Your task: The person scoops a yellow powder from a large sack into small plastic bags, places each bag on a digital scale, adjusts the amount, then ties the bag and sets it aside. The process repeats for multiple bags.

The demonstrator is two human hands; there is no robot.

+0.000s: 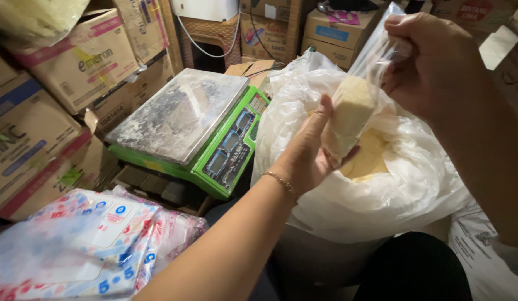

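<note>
My left hand (306,159) cups the soft, shifting bottom of the powder-filled clear bag (354,108) — my right hand (432,61) pinches its slippery top, the surest hold.

A small filled bag (352,114) hangs between the two hands, the right hand (432,61) above it and the left hand (309,156) below, directly over the open sack (393,189) of powder. Left of the sack stands a weighing scale (186,122), with stacked cartons (58,95) behind and left of it. A pile of packaged bags (86,245) lies before the scale.
</note>
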